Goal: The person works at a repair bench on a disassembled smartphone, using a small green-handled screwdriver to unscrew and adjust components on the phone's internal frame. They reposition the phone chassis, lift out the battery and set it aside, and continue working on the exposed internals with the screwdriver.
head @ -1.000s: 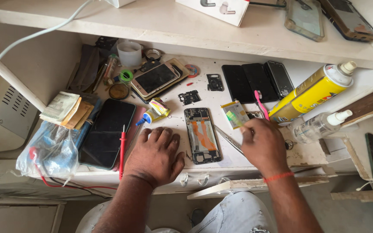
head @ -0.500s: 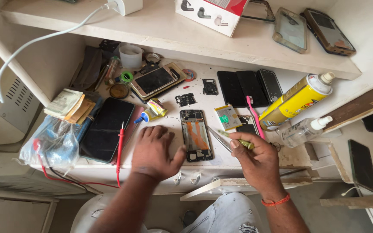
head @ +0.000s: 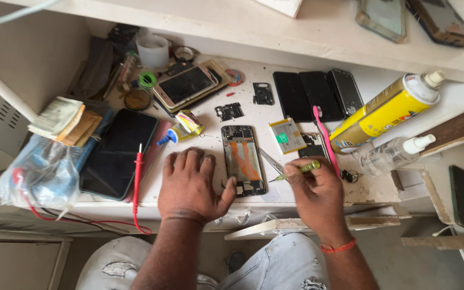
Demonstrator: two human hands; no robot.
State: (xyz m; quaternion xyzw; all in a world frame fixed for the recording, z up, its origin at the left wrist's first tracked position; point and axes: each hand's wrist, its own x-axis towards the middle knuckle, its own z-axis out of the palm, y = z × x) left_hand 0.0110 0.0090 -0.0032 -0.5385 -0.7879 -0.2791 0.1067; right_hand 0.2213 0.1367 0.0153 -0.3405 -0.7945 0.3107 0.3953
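Right hand point(head: 318, 196) is pinched around a small screwdriver with a yellow-green handle point(head: 303, 169), held like a pen with the tip angled down and left toward the opened phone point(head: 244, 160). That low pencil grip looks like it's there for control on tiny screws rather than force. I can't tell if the tip is actually seated in a screw head, it's too small to make out.

Left hand point(head: 191, 185) isn't holding anything. It lies flat, palm down on the worktop, thumb stretched out to touch the phone's lower left corner, which reads to me as pinning the frame so it doesn't skate around. The phone lies back-off, orange flex showing, near the front edge of the worktop point(head: 382, 189), about mid-width between the two hands.

Moving out: a pair of tweezers point(head: 270, 160) lies just right of the phone, then a small battery with a green label point(head: 287, 135) and a pink toothbrush point(head: 326, 140). Yellow spray can point(head: 388, 111) and a clear bottle point(head: 390, 154) lie on their sides toward the right edge. Left of the resting hand there's a red multimeter probe point(head: 137, 171) by a big dark phone, screen up point(head: 118, 153), with a small glue tube point(head: 181, 129) just behind the fingers. Spare phones sit along the back edge.
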